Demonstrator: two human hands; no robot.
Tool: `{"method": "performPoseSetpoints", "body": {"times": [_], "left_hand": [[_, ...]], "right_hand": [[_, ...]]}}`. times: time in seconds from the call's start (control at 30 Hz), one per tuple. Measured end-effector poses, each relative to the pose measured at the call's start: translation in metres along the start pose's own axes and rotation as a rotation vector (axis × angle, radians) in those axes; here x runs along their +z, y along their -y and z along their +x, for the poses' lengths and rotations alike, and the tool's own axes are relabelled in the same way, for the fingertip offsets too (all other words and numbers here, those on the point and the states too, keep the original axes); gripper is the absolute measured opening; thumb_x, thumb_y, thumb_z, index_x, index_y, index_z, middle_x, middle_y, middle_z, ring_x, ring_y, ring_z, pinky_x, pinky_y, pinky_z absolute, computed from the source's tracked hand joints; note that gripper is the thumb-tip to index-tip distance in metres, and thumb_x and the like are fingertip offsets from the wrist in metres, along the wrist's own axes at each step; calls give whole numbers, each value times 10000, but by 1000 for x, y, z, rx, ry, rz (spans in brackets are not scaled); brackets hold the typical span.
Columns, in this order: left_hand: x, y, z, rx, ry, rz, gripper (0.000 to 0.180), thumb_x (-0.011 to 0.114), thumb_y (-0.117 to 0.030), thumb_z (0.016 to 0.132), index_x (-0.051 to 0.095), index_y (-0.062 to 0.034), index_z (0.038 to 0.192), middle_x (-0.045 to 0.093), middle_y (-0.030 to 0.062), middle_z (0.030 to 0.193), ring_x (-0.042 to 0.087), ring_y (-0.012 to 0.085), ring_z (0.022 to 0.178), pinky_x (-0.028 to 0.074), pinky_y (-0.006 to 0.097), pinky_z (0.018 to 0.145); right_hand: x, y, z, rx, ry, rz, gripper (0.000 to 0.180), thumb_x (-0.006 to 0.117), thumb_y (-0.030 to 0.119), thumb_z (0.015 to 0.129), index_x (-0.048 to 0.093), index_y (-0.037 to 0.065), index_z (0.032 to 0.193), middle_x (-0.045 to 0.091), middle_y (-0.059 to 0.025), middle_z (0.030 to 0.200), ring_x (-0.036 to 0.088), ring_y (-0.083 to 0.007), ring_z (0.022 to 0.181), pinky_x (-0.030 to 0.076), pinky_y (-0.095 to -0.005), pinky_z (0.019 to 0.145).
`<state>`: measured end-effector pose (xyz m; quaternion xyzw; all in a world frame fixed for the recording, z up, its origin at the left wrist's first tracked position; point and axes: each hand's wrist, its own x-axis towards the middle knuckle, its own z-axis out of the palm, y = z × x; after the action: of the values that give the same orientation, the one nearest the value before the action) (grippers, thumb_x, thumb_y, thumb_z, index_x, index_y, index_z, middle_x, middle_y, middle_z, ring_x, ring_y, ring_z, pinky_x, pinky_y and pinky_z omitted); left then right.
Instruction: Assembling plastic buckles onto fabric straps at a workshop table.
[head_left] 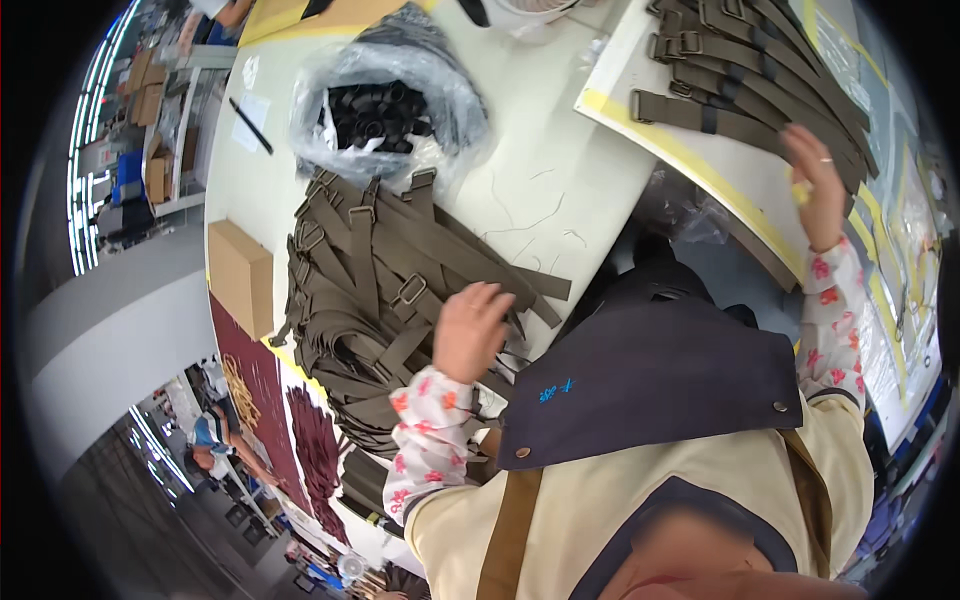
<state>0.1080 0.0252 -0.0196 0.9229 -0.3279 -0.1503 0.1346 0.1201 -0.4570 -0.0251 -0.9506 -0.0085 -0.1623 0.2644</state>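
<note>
White tabletop point(560, 180) fills our view, with a second, yellow-edged board point(700, 170) to our right. Our left hand point(468, 330) rests palm down, fingers loosely curled, on the big heap of olive webbing straps point(370, 300); whether it pinches one we cannot tell. Our right hand point(815, 190) lies open, fingers spread, on the end of the second stack of straps point(750, 70). That makes two piles, each too tangled to count. Their long axes run diagonally, buckle ends pointing away to the upper left. One clear bag of black plastic parts point(385, 115) sits beyond the heap, one cardboard box point(240, 275) beside it.
</note>
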Motion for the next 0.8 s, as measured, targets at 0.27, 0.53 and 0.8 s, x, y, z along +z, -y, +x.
{"method": "performPoseSetpoints", "body": {"times": [0.27, 0.53, 0.8], "left_hand": [[99, 26, 11, -3, -203, 201, 556, 679, -351, 666, 494, -215, 1173, 393, 55, 1295, 359, 247, 1201, 295, 498, 950], [64, 12, 46, -96, -432, 30, 517, 692, -279, 662, 517, -140, 1127, 429, 133, 1228, 390, 286, 1157, 297, 497, 945], [64, 29, -9, -547, -380, -83, 643, 713, -246, 640, 438, -28, 1179, 544, 97, 902, 517, 258, 830, 379, 376, 678]], "right_hand": [[159, 160, -31, -521, 704, 311, 472, 630, 170, 725, 483, 93, 1168, 450, -187, 1205, 538, -328, 973, 461, -385, 779], [207, 163, -22, -522, 682, 117, 381, 615, 114, 719, 511, 59, 1081, 455, -184, 1178, 492, -328, 1017, 408, -389, 850], [219, 192, -11, -350, 740, 351, 260, 597, 142, 750, 544, 24, 975, 560, -158, 924, 561, -324, 830, 458, -391, 707]]}}
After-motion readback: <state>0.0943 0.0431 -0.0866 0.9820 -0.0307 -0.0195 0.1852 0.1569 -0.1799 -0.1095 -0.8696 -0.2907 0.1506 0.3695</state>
